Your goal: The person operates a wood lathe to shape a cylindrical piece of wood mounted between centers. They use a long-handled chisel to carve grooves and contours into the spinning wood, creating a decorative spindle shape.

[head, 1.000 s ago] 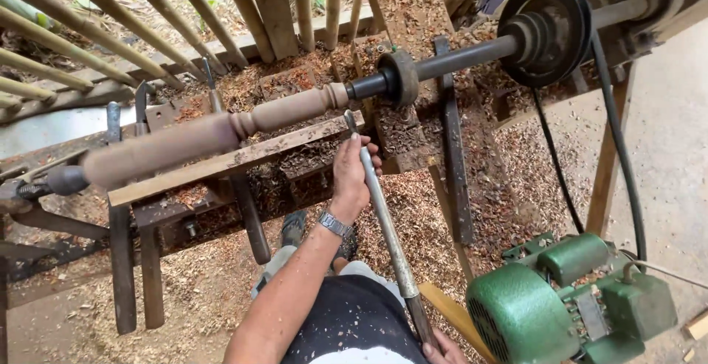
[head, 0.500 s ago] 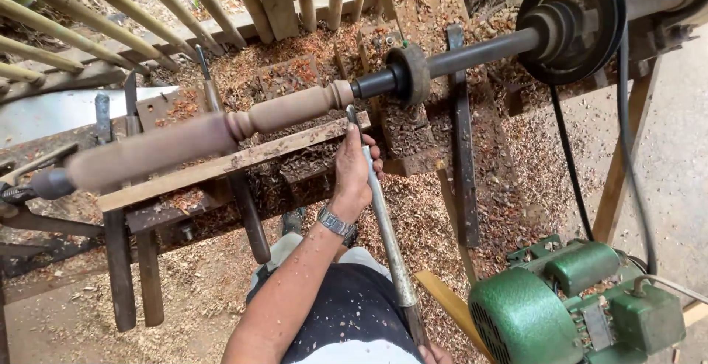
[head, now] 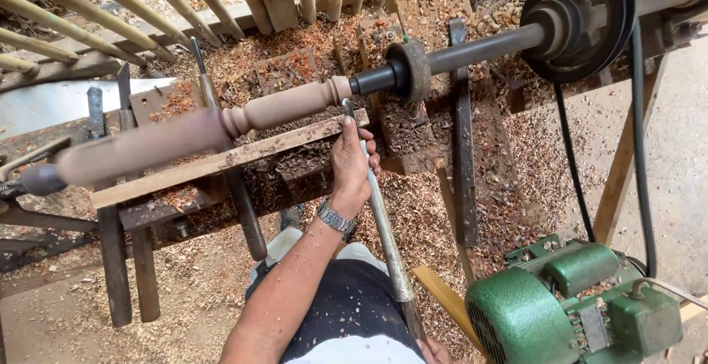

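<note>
Steel of a long turning chisel [head: 380, 209] is clasped near its tip by the closed fingers of the left hand [head: 351, 163], and its tip is laid just above them against the spinning wooden spindle [head: 199, 132]. The wooden handle end is held by the right hand [head: 434, 351], mostly cut off, grip unclear. Below the fingers, wood shavings [head: 413, 216] are strewn over the ground. The chisel is pointed away from the person, its long axis running nearly crosswise to the spindle.

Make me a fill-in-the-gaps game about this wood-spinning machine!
1. The left hand steadies a long metal ____ against the wooden rest.
2. The turned spindle is made of ____.
3. The motor at the lower right is painted ____.
4. On the left wrist sits a metal ____.

Missing words: chisel; wood; green; watch
</note>
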